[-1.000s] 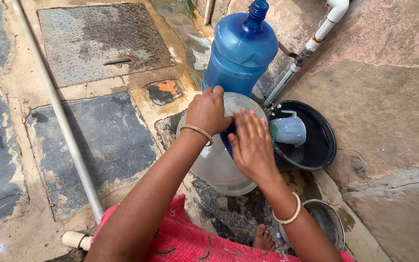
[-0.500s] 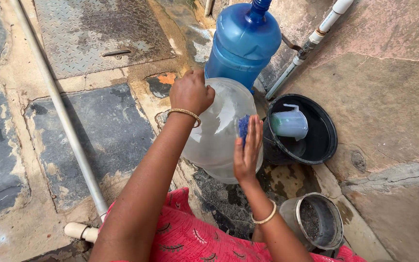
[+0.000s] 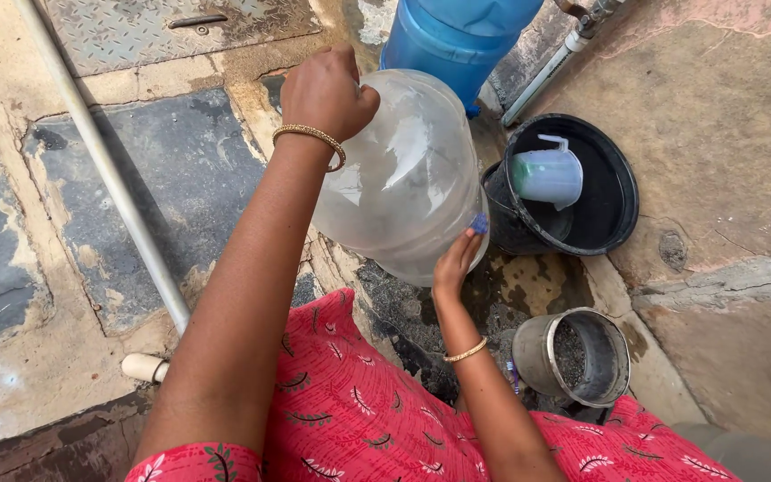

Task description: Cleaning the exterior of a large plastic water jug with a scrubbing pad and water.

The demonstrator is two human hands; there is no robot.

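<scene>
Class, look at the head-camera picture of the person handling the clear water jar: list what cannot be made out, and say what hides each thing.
- Blue bottle: its top is cut off by the upper edge of the head view.
- Clear jar: its mouth is hidden under the left hand.
- Small blue thing at the right hand: too small to identify.
- Metal pot: its dark contents are unclear.

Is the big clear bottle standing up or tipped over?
Tipped: the clear bottle leans sideways, left hand on top, right hand underneath.
</scene>
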